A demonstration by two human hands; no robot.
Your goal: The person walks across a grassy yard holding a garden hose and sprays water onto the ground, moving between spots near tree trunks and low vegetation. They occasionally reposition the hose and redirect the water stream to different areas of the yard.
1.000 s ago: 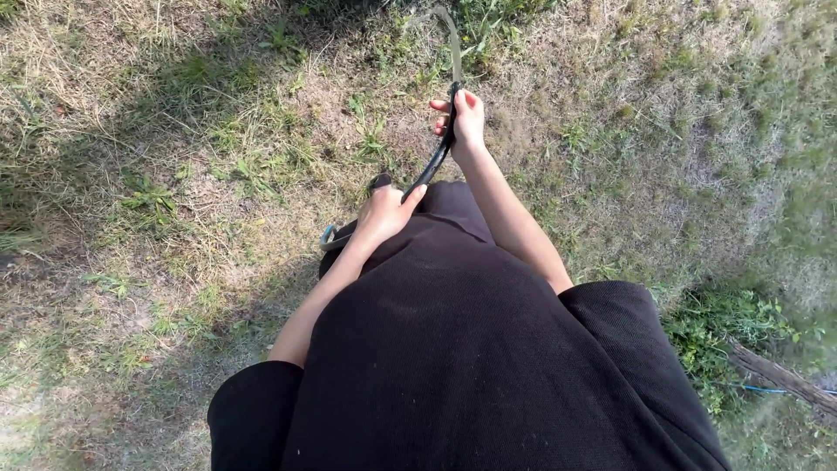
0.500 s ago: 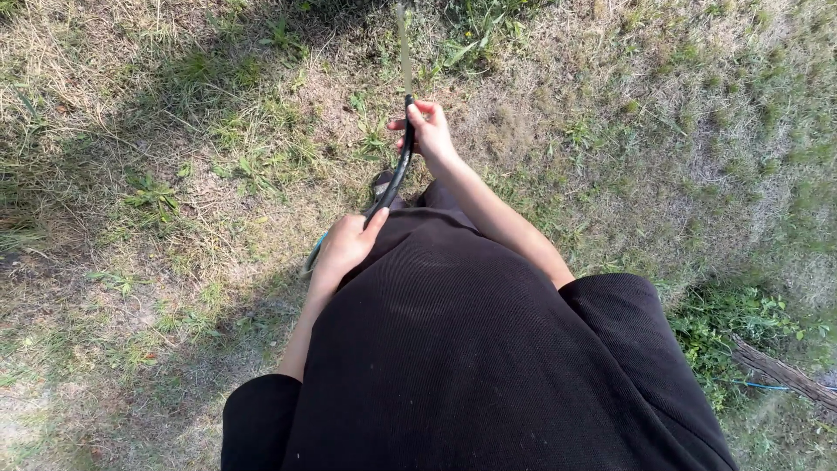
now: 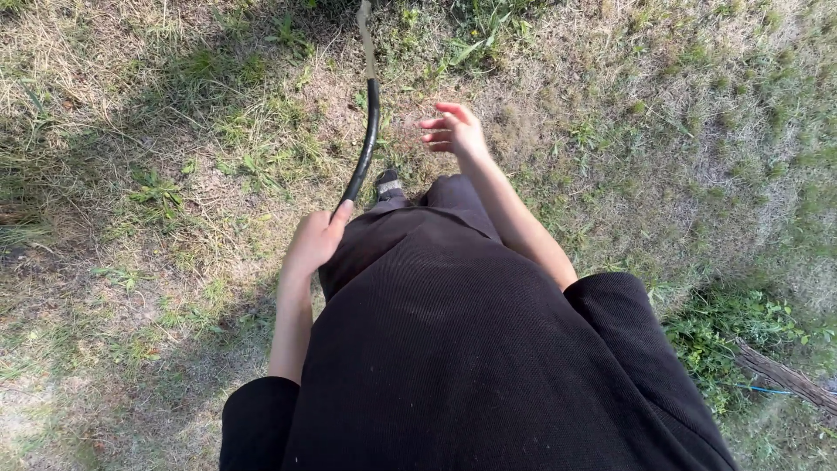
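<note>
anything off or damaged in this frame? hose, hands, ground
Nothing looks damaged. The black hose curves smoothly with no kink; its far end looks dusty and pale. The left hand grips it, while the right hand is open and off the hose. The grass is patchy and dry.

That curved black hose (image 3: 367, 139) looks like smooth rubber with a slight sheen, going dull and muddy at the far end. The black knit cloth dress (image 3: 471, 349) is matt, finely ribbed. Dry patchy grass ground (image 3: 157, 174) looks rough, and the grey log (image 3: 785, 379) barky.
</note>
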